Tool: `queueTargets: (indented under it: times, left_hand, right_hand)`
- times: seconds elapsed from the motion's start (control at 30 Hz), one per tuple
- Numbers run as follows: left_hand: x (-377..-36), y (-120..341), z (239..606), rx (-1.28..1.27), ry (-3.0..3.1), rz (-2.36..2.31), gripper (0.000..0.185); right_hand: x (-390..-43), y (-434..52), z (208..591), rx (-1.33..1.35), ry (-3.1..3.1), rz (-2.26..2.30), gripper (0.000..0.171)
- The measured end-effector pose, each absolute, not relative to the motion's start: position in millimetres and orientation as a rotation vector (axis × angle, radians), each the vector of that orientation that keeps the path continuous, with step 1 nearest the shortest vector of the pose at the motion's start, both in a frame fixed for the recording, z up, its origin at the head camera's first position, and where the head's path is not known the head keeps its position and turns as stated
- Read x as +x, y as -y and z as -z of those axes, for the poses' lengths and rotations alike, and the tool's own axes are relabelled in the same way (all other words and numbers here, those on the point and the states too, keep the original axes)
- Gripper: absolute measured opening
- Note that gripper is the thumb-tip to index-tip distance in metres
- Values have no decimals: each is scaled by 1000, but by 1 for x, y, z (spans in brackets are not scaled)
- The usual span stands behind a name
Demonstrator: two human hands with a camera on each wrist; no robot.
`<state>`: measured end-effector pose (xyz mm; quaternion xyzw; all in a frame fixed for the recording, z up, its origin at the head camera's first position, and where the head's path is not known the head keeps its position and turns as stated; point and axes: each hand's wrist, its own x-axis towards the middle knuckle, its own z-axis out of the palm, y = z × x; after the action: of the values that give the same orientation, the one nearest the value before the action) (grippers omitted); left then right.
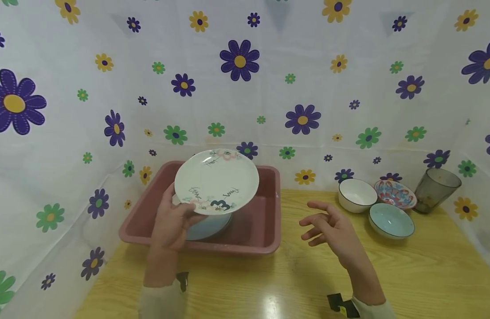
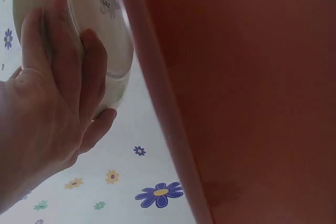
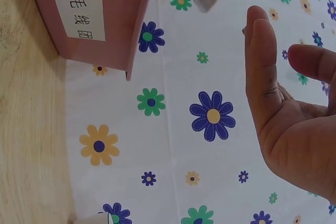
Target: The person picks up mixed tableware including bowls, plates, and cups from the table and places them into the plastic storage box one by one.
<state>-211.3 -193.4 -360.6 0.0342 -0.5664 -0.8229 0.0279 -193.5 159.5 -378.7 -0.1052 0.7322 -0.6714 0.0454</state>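
My left hand [image 1: 177, 221] grips a white plate [image 1: 217, 181] with floral marks by its near-left rim, holding it tilted above the pink tub [image 1: 264, 241]. In the left wrist view the fingers [image 2: 79, 82] curl against the plate's underside [image 2: 100, 19], beside the tub's wall [image 2: 247, 98]. A pale blue dish [image 1: 209, 226] lies in the tub under the plate. My right hand [image 1: 328, 226] hovers empty over the wooden table [image 1: 428, 274], fingers loosely spread; the right wrist view shows its palm [image 3: 294, 124] open in the air.
At the back right stand a white bowl [image 1: 356, 195], a red-patterned bowl [image 1: 395, 193], a light blue bowl [image 1: 390, 220] and a grey tumbler [image 1: 436, 188]. Flowered cloth walls [image 1: 69, 133] close in the table on three sides. A label sticks on the tub's end [image 3: 81, 18].
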Motion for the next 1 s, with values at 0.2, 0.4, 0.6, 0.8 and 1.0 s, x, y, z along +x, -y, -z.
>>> queueTargets:
  times: [0.2, 0.4, 0.6, 0.8, 1.0]
  left_hand:
    - [-214, 199, 363, 194, 1735, 2508, 75]
    - [-218, 203, 367, 241, 1714, 2502, 75]
    - [-220, 204, 370, 266, 1715, 2492, 76]
    - [-221, 206, 371, 314, 1732, 2464, 78]
    - [-224, 212, 373, 344, 1779, 2418, 81]
  right_hand:
    - [-196, -159, 380, -340, -2224, 2048, 41]
    - [-197, -158, 382, -301, -2254, 2039, 36]
    - [-197, -157, 386, -255, -2266, 2013, 33]
    - [-197, -156, 388, -264, -2279, 1998, 33]
    - [-199, -154, 391, -284, -2294, 1957, 31]
